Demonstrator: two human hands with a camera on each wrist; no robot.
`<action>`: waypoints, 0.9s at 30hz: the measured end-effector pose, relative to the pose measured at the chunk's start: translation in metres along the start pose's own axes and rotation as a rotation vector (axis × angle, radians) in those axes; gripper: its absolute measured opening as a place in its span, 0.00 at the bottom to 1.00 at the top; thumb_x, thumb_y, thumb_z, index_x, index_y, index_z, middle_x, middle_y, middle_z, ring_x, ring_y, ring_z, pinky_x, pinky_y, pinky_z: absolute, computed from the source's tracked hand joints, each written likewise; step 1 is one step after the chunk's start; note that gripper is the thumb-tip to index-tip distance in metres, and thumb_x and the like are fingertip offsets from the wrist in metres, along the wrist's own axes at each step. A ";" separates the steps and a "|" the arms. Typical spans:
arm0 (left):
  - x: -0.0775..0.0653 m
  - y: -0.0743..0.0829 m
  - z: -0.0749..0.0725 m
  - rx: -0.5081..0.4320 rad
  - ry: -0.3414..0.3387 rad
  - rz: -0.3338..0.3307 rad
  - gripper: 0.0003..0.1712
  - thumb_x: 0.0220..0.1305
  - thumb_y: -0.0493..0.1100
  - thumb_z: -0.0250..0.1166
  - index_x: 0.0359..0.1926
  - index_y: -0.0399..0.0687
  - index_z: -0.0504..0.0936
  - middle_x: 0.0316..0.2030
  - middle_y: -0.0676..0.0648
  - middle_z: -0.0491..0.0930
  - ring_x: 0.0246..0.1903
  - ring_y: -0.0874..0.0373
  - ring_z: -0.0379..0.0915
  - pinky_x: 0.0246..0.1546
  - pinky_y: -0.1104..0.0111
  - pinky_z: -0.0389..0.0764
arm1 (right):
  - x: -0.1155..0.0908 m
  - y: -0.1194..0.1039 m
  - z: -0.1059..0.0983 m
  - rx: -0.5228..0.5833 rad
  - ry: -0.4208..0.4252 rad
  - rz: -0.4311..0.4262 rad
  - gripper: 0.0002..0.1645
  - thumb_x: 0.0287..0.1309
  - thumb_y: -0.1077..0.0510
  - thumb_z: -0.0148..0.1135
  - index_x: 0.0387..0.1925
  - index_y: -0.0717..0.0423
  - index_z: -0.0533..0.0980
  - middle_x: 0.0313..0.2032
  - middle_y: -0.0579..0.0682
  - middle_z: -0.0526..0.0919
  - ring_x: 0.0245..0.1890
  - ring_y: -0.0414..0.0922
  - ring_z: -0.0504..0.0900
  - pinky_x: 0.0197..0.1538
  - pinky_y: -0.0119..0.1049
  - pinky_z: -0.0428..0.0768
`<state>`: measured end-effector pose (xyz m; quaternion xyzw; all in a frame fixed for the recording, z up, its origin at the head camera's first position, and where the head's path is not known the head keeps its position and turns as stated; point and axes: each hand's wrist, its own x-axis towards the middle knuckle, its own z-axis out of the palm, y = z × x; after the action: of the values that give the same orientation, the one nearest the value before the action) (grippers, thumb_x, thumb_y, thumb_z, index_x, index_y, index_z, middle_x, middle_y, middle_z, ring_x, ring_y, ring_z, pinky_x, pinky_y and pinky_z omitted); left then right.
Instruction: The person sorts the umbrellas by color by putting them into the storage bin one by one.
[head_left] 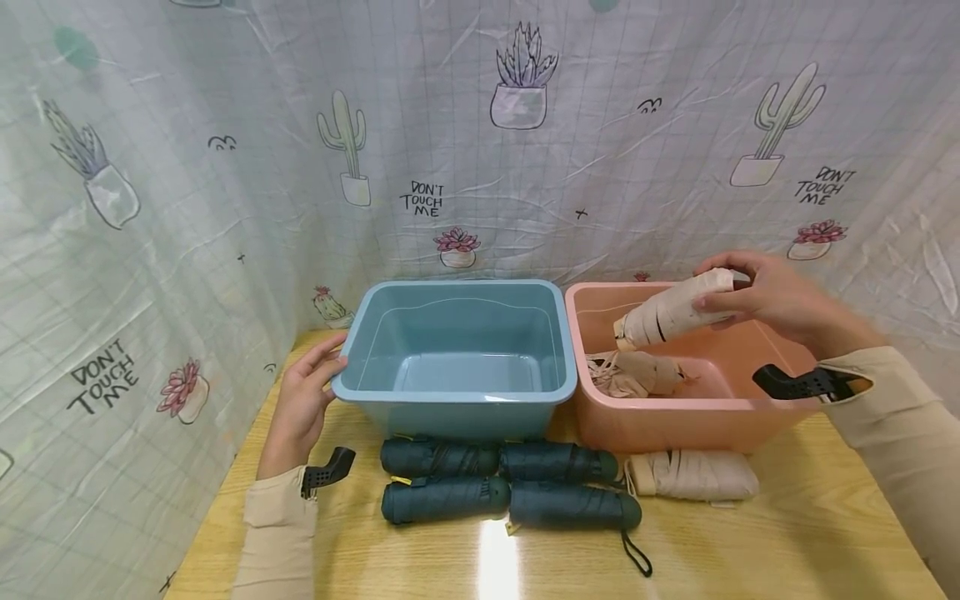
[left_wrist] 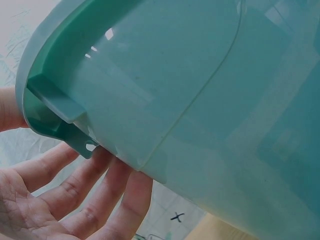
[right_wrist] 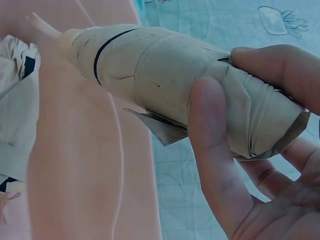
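My right hand (head_left: 780, 296) grips one end of a folded beige umbrella (head_left: 675, 308), thumb and fingers on both sides of it. The umbrella slants above the pink bin (head_left: 675, 404), its other end lower and to the left. Inside that bin lies another beige umbrella (head_left: 645, 373), also seen at the left edge of the right wrist view. My left hand (head_left: 303, 392) holds the left rim of the blue bin (head_left: 457, 398). In the left wrist view its fingers (left_wrist: 132, 200) touch the bin below the rim, while the thumb is partly hidden by the rim.
Several folded dark umbrellas (head_left: 573, 504) lie in two rows on the wooden table (head_left: 420, 562) before the blue bin. One more beige umbrella (head_left: 697, 475) lies before the pink bin. A patterned curtain (head_left: 285, 208) hangs behind and at the sides.
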<state>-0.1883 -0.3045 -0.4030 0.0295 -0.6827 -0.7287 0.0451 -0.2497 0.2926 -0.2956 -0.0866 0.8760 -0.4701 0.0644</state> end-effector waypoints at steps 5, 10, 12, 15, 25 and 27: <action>-0.001 0.000 -0.001 0.002 0.000 0.011 0.30 0.75 0.45 0.62 0.73 0.41 0.70 0.48 0.55 0.80 0.46 0.62 0.77 0.40 0.72 0.83 | 0.010 -0.002 0.006 -0.015 -0.038 0.019 0.33 0.63 0.56 0.71 0.64 0.61 0.68 0.50 0.51 0.77 0.44 0.44 0.83 0.44 0.46 0.88; -0.001 -0.001 -0.001 -0.004 -0.003 0.013 0.30 0.75 0.44 0.62 0.73 0.41 0.70 0.48 0.55 0.79 0.46 0.62 0.77 0.40 0.72 0.84 | 0.016 -0.005 0.013 -0.020 -0.057 0.024 0.33 0.62 0.57 0.72 0.64 0.61 0.68 0.53 0.57 0.75 0.45 0.47 0.83 0.44 0.48 0.88; -0.001 -0.001 -0.001 -0.007 -0.005 0.010 0.29 0.75 0.44 0.62 0.73 0.41 0.70 0.48 0.55 0.79 0.47 0.62 0.77 0.40 0.72 0.84 | 0.019 -0.005 0.015 -0.022 -0.059 0.023 0.33 0.62 0.58 0.72 0.63 0.62 0.69 0.53 0.59 0.75 0.44 0.48 0.83 0.43 0.48 0.89; -0.001 -0.001 0.000 -0.008 -0.003 0.007 0.29 0.75 0.44 0.62 0.72 0.41 0.70 0.48 0.55 0.80 0.47 0.62 0.77 0.41 0.72 0.84 | 0.024 -0.004 0.020 -0.030 -0.069 0.021 0.32 0.62 0.59 0.72 0.63 0.63 0.69 0.54 0.62 0.74 0.45 0.49 0.83 0.43 0.48 0.89; -0.001 0.000 0.000 0.004 -0.006 0.009 0.30 0.75 0.45 0.62 0.73 0.42 0.70 0.49 0.55 0.80 0.48 0.62 0.78 0.41 0.72 0.83 | 0.038 0.001 0.035 -0.034 -0.121 0.027 0.32 0.63 0.60 0.71 0.64 0.63 0.69 0.61 0.64 0.70 0.53 0.57 0.77 0.44 0.49 0.88; -0.001 0.000 0.000 0.001 -0.005 0.008 0.30 0.75 0.45 0.62 0.73 0.42 0.70 0.49 0.55 0.80 0.48 0.62 0.78 0.41 0.72 0.83 | 0.039 0.001 0.037 -0.024 -0.128 0.034 0.32 0.63 0.60 0.70 0.65 0.63 0.68 0.61 0.65 0.70 0.53 0.58 0.77 0.45 0.50 0.88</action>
<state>-0.1871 -0.3048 -0.4033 0.0248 -0.6832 -0.7284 0.0464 -0.2809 0.2551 -0.3179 -0.1023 0.8770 -0.4518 0.1275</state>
